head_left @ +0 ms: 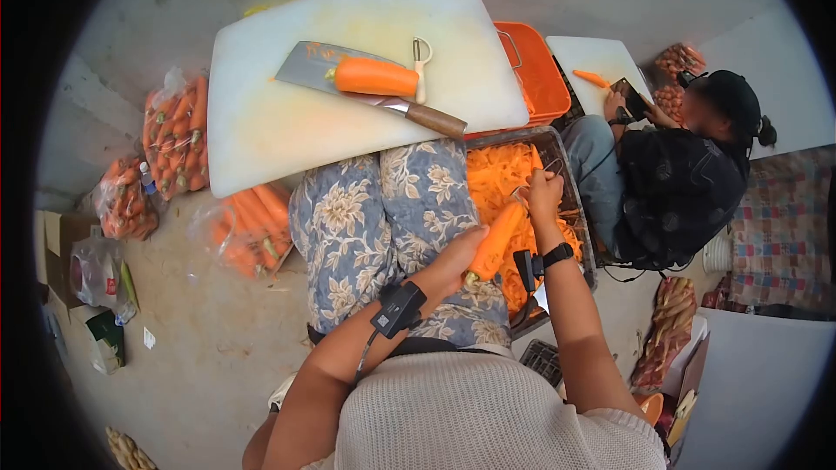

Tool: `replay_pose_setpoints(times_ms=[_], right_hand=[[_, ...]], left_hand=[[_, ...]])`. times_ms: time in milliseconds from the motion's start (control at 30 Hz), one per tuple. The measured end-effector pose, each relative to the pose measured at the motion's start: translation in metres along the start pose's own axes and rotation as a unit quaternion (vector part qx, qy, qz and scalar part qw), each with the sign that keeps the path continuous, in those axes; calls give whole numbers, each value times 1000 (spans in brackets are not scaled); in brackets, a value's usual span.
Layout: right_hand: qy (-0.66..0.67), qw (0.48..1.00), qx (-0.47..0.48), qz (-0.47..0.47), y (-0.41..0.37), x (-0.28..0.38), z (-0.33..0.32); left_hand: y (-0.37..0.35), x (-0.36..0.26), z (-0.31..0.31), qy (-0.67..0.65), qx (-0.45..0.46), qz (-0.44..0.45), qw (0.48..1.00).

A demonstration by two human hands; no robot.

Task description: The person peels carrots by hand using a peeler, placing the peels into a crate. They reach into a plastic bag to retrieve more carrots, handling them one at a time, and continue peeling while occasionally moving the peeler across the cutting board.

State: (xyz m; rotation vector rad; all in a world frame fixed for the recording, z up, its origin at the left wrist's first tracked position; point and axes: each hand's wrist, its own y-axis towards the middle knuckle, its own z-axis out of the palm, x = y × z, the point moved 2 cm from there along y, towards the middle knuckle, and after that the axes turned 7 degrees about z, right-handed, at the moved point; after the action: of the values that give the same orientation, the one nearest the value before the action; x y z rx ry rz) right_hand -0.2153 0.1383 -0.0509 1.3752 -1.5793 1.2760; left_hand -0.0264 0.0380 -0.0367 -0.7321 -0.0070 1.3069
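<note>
Pale wall (pixel 170 4), grey floor (pixel 205 322) (a bit stained)

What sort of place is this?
Probably a makeshift food-preparation workspace: there are bags of carrots, a crate of orange peelings, and a large cutting board with a cleaver on it.

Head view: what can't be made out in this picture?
All in the head view:
- Most of the tool in the right hand: hidden by the fingers.
- The far side of the held carrot: turned away, partly covered by the left hand.
- What the dark object by the co-worker's hands is: too small.
- Part of the orange bin: covered by the large cutting board.
- The pale items lower left: cut off by the dark lens edge.
</note>
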Motion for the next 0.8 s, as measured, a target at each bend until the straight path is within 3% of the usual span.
replay_pose_setpoints(times_ms=[67,133,167,200,300,400,467,500,567,667,800], right_hand=[[-9,997,-74,-30,35,-25,-33],[51,993,-78,69,28,-12,-58],[59,988,-138,28,18,-7,-60],[56,988,-138,28,1,0,-57],[162,986,-27,32,-58,19,-34],[186,982,20,28,-120,44,-12],[151,984,88,-40,-143,54,2],[154,984,86,-40,-146,51,8],[100,982,89,-133,-147,47,18],[93,988,109,-59,-135,32,23],[95,989,85,-81,-113,21,26]], left_hand=[[-11,-7,6,19,0,16,1000],[-11,-13,7,36,-4,36,999],[-7,-9,3,1,-15,29,999],[-6,-4,1,-35,-26,20,999],[-6,-4,3,-32,-7,23,999],[-13,-10,12,-2,-8,38,999],[-9,-8,9,-11,2,47,999],[-10,-9,10,-27,14,55,998],[-12,-9,12,-4,19,64,998],[-16,-13,13,27,28,76,996],[-11,-5,9,72,1,77,994]])
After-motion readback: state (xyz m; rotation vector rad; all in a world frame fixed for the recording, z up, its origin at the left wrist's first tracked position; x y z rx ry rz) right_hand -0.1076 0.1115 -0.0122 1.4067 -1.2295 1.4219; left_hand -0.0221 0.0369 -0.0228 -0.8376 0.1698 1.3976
